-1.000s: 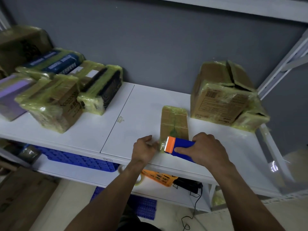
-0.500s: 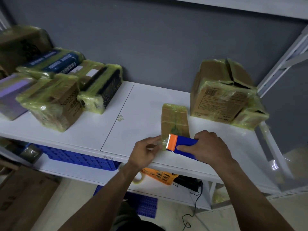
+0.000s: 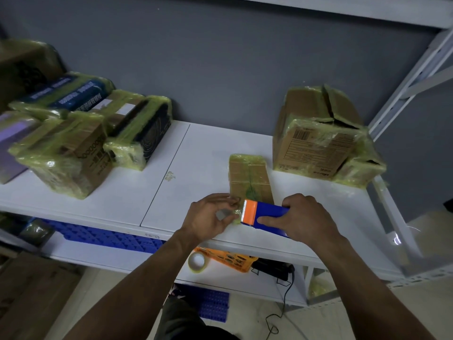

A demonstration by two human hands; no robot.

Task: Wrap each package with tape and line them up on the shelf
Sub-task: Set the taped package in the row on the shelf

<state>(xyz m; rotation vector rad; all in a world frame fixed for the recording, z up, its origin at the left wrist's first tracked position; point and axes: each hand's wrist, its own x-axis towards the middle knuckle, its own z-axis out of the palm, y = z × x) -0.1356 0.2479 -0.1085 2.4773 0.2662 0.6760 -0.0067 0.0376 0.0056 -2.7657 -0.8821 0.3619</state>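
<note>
Where the white shelf (image 3: 208, 143) spans the view, a large brown carton (image 3: 316, 143) stands at its right rear, banded in yellowish tape; it has a barcode label on its front, text too blurred to read. Left end: cluster of wrapped packages (image 3: 137, 133), including a blue box (image 3: 73, 96) with white lettering, illegible, and a brown box (image 3: 68, 155) bearing a row of printed circles. Small package (image 3: 248, 177) lies flat near the front edge, centre, partly taped. Right hand (image 3: 306, 219) grips the blue-and-orange tape dispenser (image 3: 267, 212) at the package's near end, fingers curled over it. Left hand (image 3: 208, 219) pinches the loose tape end (image 3: 234, 214) just beside the toothed blade.
</note>
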